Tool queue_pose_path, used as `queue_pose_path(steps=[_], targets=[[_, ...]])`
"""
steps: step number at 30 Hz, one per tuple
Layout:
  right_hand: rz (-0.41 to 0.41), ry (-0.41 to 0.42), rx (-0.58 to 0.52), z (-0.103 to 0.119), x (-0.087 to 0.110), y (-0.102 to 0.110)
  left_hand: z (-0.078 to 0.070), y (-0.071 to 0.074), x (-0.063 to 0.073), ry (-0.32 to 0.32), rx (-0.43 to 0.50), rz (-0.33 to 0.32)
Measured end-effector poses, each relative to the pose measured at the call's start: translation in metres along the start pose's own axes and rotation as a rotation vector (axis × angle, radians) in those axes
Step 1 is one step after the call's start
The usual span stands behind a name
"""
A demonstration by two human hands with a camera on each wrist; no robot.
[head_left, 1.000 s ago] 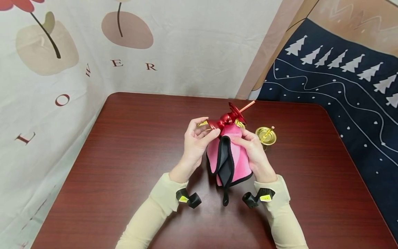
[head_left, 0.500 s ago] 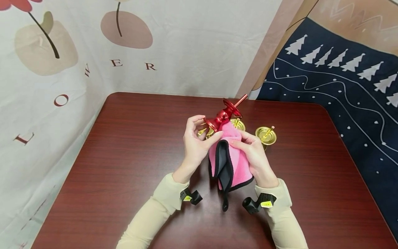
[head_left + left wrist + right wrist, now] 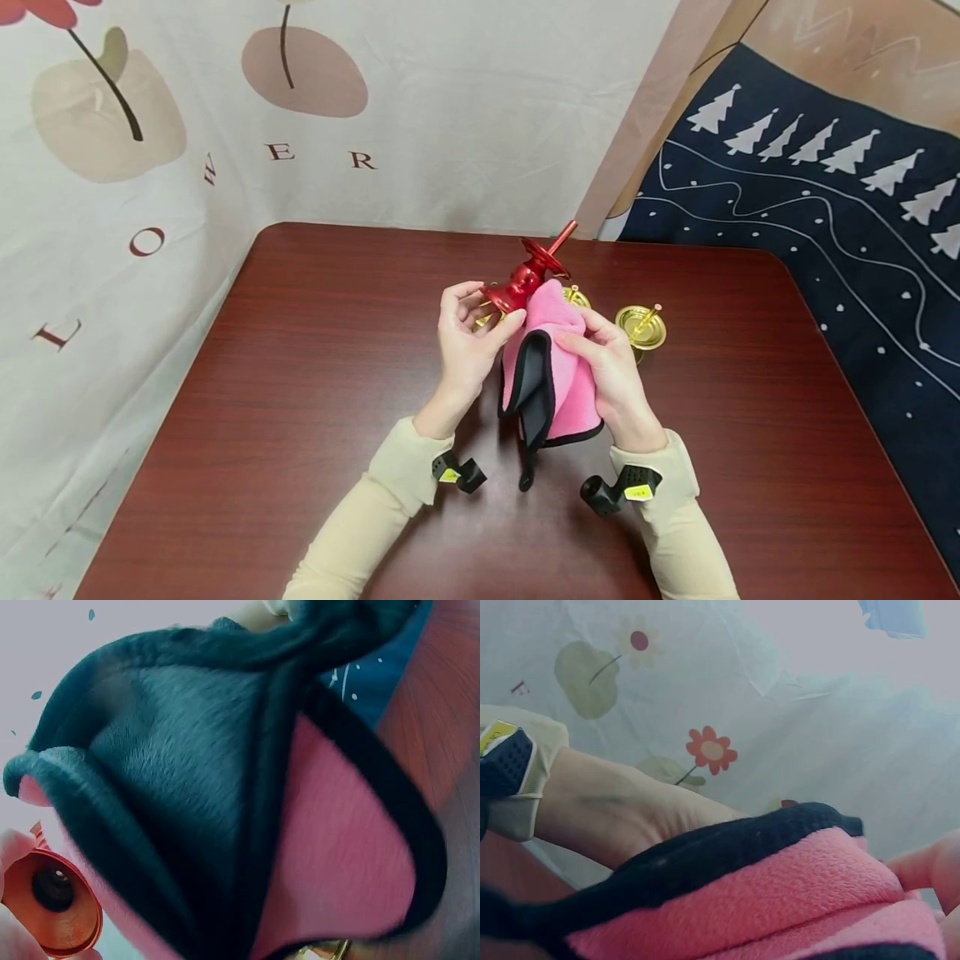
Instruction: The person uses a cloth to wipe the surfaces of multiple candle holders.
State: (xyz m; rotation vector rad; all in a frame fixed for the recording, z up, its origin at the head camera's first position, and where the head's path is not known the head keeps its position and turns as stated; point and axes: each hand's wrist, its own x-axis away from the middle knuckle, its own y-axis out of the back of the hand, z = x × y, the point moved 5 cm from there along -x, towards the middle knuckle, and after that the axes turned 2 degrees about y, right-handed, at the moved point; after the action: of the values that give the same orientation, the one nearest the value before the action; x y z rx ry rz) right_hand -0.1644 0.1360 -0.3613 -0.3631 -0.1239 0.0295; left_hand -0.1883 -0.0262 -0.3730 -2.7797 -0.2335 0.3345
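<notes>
A shiny red candlestick point(image 3: 519, 287) with a flared base, wide drip dish and copper-coloured spike leans to the upper right above the table. My left hand point(image 3: 467, 346) holds it by the base. The left wrist view shows the hollow underside of that base point(image 3: 79, 919). My right hand point(image 3: 621, 371) pinches a pink cloth point(image 3: 573, 392) with black edging and a dark grey back. Bunched against the candlestick's right side, the cloth hangs down between both hands. In the right wrist view, the cloth point(image 3: 750, 900) hides part of the left hand.
A gold candlestick point(image 3: 642, 327) stands on the dark red-brown table point(image 3: 322, 358), right of my right hand. Behind the hands are more gold candlesticks point(image 3: 577, 297), partly hidden. A printed white curtain point(image 3: 465, 108) borders the back and left, and a navy tree-pattern cloth point(image 3: 825, 250) the right.
The red candlestick has shifted left and tilted more upright, its spike swinging from right toward up. The cloth's top has moved up along its side. Both hands keep their holds.
</notes>
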Motion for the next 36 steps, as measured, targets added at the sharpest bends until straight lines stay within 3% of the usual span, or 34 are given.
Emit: queue_pose_path(steps=[4, 8, 13, 17, 20, 26, 30, 36], targets=[[-0.048, -0.014, -0.051, -0.005, -0.001, 0.002, 0.005, -0.001, 0.001, 0.103, 0.113, -0.024], [-0.052, -0.014, -0.045, -0.007, -0.002, 0.002, 0.007, -0.004, 0.002, 0.194, 0.160, -0.007], [-0.028, 0.009, 0.019, -0.006, -0.001, 0.003, 0.006, -0.002, -0.001, 0.253, 0.084, 0.099], [0.018, 0.019, 0.072, -0.005, 0.001, 0.003, 0.006, 0.003, -0.003, 0.292, -0.015, 0.144], [0.046, 0.030, 0.105, -0.005, 0.001, 0.002, 0.006, 0.006, -0.003, 0.280, -0.068, 0.165], [0.054, 0.042, 0.120, -0.003, 0.000, 0.001, 0.007, 0.009, -0.005, 0.195, -0.109, 0.215], [0.057, 0.046, 0.117, -0.001, 0.000, 0.001, 0.009, 0.014, -0.007, 0.153, -0.117, 0.173], [0.056, 0.057, 0.092, 0.002, 0.001, 0.004, 0.005, 0.024, -0.010, 0.033, -0.154, 0.126]])
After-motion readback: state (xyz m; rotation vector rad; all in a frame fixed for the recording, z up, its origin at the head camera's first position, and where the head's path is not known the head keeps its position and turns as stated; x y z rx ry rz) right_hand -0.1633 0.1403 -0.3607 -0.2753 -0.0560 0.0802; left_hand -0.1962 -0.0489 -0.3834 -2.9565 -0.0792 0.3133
